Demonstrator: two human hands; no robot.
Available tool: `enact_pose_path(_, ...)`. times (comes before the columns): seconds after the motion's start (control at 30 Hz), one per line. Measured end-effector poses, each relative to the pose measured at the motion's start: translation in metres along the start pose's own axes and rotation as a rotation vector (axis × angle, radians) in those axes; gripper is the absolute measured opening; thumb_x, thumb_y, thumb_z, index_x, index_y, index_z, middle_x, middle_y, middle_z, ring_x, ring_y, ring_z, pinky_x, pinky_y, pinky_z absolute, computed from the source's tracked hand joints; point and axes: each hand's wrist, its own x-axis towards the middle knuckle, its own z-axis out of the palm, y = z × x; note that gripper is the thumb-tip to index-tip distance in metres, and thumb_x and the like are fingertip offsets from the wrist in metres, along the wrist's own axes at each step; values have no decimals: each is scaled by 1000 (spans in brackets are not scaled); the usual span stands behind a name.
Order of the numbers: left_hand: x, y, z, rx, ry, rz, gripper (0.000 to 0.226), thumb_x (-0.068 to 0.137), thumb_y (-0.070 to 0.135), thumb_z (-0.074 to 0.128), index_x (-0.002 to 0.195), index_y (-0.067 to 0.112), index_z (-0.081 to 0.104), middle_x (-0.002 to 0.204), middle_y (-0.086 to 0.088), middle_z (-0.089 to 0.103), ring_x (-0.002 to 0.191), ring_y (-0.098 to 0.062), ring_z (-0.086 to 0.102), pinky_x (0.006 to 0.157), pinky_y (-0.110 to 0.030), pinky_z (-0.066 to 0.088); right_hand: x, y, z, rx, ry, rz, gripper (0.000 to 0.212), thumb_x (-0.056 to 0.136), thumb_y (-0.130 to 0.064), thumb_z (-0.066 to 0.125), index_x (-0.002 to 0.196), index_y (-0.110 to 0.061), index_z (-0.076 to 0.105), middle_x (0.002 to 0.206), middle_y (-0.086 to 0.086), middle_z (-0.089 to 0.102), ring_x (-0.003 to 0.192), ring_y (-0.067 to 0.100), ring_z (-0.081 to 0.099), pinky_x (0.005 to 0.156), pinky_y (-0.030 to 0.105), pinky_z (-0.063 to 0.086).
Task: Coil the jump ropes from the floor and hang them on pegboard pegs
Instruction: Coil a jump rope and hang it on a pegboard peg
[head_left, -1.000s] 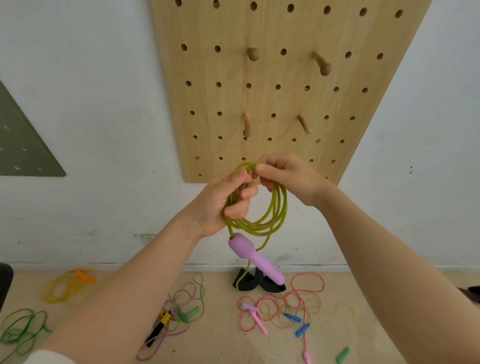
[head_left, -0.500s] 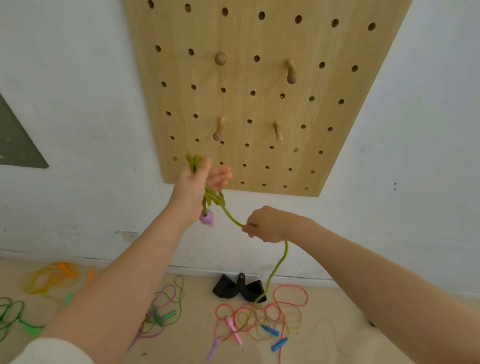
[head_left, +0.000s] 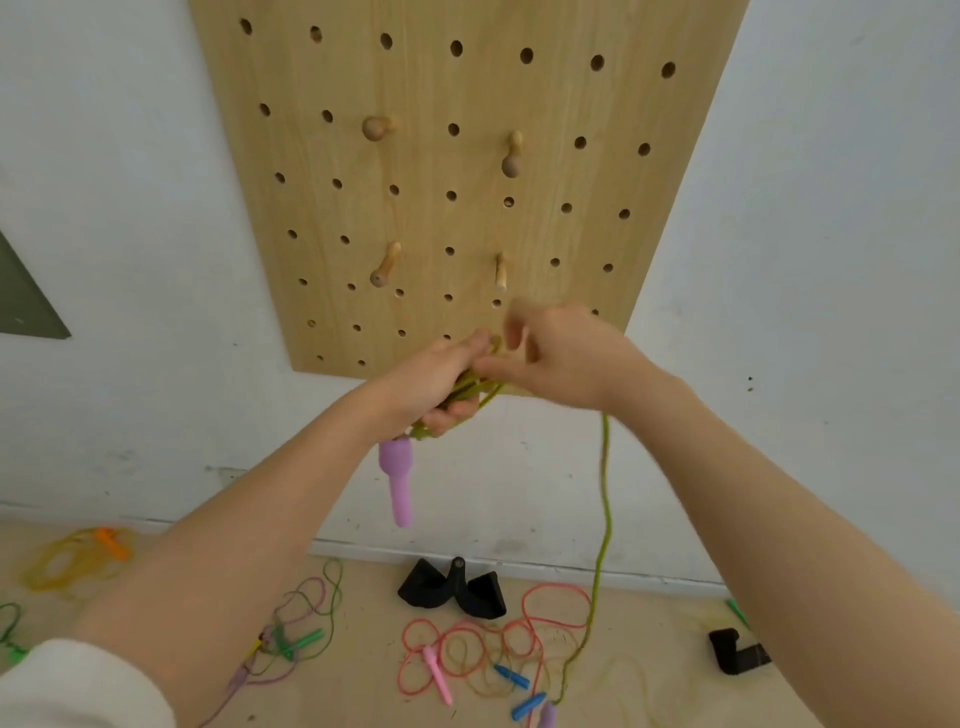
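My left hand (head_left: 434, 382) grips a bundle of olive-green jump rope (head_left: 470, 389) loops in front of the lower edge of the wooden pegboard (head_left: 467, 171). A purple handle (head_left: 399, 478) hangs below that hand. My right hand (head_left: 561, 358), blurred, touches my left hand and holds the rope; a loose green strand (head_left: 605, 499) drops from it to the floor, ending at a second purple handle (head_left: 546, 714). Wooden pegs (head_left: 385, 265) stick out of the board, all bare.
Other ropes lie on the floor: a pink one (head_left: 467, 649) with blue handles, a purple and green tangle (head_left: 296, 623), a yellow one (head_left: 78, 556) with an orange handle, a green one (head_left: 8, 629). Black brackets (head_left: 452, 587) sit by the wall.
My hands came apart, the right pulling rope down and out, then rejoined at the coil. The view shifted and the purple handle now hangs straight down.
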Motion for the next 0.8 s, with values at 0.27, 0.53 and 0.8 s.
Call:
enact_pose_path(0.27, -5, -14, -4, -442, -553, 104, 34, 74, 45, 73, 61, 22, 52, 40, 9, 26, 25, -1, 24, 32, -9, 26, -18, 73, 2, 841, -92, 0, 9, 89, -11, 58, 84, -17, 62, 64, -4, 47, 58, 5, 44, 59, 17, 41)
enact_pose_path(0.53, -9, -19, 7, -962, 330, 312, 33, 87, 40, 57, 64, 19, 47, 40, 10, 41, 31, 0, 37, 35, -13, 34, -26, 78, 85, 349, -463, 225, 32, 102, -25, 30, 127, -19, 49, 68, 0, 49, 57, 15, 44, 66, 31, 43)
enact_pose_path(0.8, -5, -37, -1, -571, 688, 122, 20, 96, 26, 49, 89, 8, 53, 61, -2, 70, 62, -16, 70, 56, -25, 56, 0, -17, 76, -300, -604, -227, 26, 97, -18, 43, 117, -4, 53, 105, 10, 57, 97, 26, 55, 71, 32, 40)
